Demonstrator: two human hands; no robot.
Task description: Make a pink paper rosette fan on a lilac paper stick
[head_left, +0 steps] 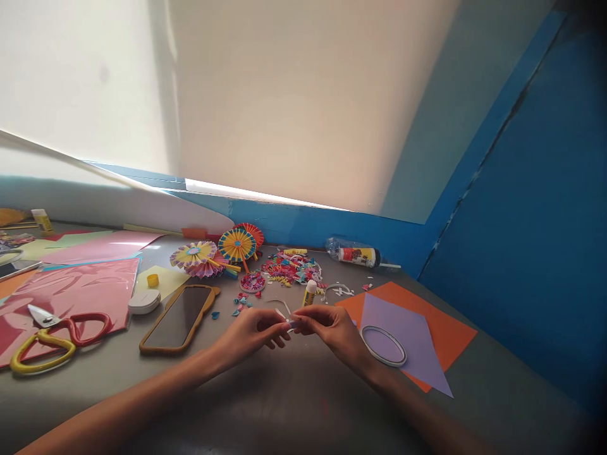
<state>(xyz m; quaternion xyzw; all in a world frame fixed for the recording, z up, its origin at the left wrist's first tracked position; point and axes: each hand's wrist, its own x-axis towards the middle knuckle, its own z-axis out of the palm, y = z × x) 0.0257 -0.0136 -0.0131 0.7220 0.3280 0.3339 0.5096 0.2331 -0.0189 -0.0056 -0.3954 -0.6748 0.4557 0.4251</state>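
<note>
Working in fine detail above the middle of the worktop (303, 398), the left hand (258, 328) and the right hand (331, 325) meet almost fingertip to fingertip over a small pale piece (291, 323). Each grip is a pinch, thumb and finger pressed on that piece from its own side; the fingers hide most of it, so its full shape cannot be read. A thin white strip (281, 312) shows just beside the left hand's fingertips, and whether it belongs to the piece I cannot tell. Light, even pressure seems best here, since something this small is likely to crease or slip if squeezed hard or tugged from one side. One grip should probably anchor the piece while the other makes the fine adjustments, and tilting the fingers aside would give a clearer view of its edges. The glue stick (310, 293) stands just beyond the hands, near enough to knock, so small movements are wise. Loose paper scraps (241, 303) lie to the left and a little farther off, where a dropped piece could easily get lost. The white ring (404, 357) rests on the purple sheet (415, 335) to the right.
</note>
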